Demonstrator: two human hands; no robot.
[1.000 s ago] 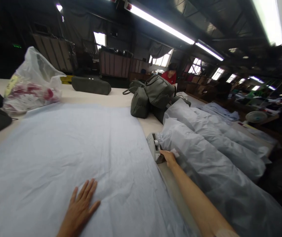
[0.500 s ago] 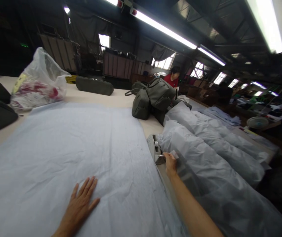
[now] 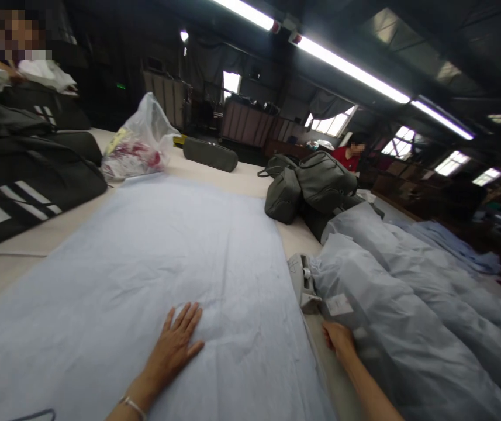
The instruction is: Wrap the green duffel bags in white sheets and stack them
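The pale blue sheet (image 3: pixel 166 257) lies flat across the worktop (image 3: pixel 9 266): thin, limp, likely slippery, best gripped at an edge. The left hand (image 3: pixel 173 348) rests on it, fingers spread. The right hand (image 3: pixel 338 338) touches wrapped bundles (image 3: pixel 399 316); I cannot tell its grip.

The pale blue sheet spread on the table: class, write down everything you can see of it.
The pale blue sheet is thin and fabric-like, with fine creases. It lies flat and spread across the cream table, running lengthwise away from the camera. Its far edge ends near a clear plastic bag; its right edge runs beside a wrapped bundle. The left hand rests palm down, fingers splayed, on its near part. The right hand is at the bundle, off the sheet.
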